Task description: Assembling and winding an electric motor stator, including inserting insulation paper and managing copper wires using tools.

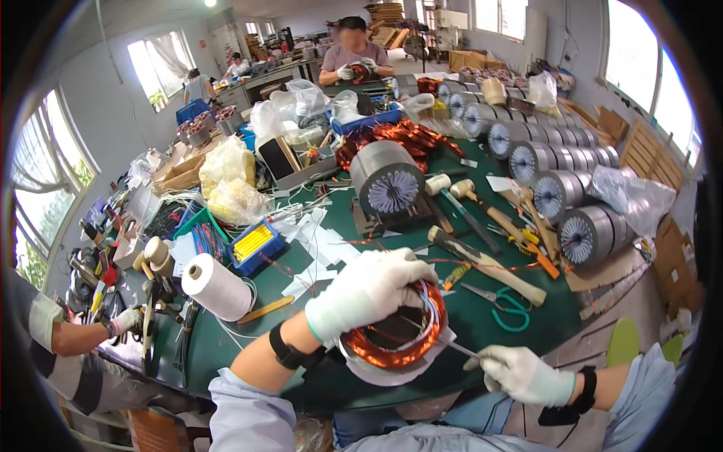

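Near the table's front edge sits a motor stator [388, 369] with a ring of copper winding [399, 350] around its opening and a pale, whitish side. My left hand [376, 290], in a white glove, lies over the top of the winding with its fingers curled down onto the coil wires; the fingertips are partly hidden. To the right, my gloved right hand [523, 373] is closed around a thin metal rod tool [457, 348], whose far end reaches the winding's right side. Its handle is hidden in my fist. Scissors [508, 305] with teal handles lie beyond the right hand.
Behind the stator stands another grey stator [388, 181] with white slot liners. Mallets [452, 192] and a wooden stick [489, 267] lie rightward, beside rows of stators [595, 233]. Leftward are a thread cone [218, 286], a blue bin [256, 247] and a co-worker's hand [126, 320]. Another person [358, 56] sits opposite.
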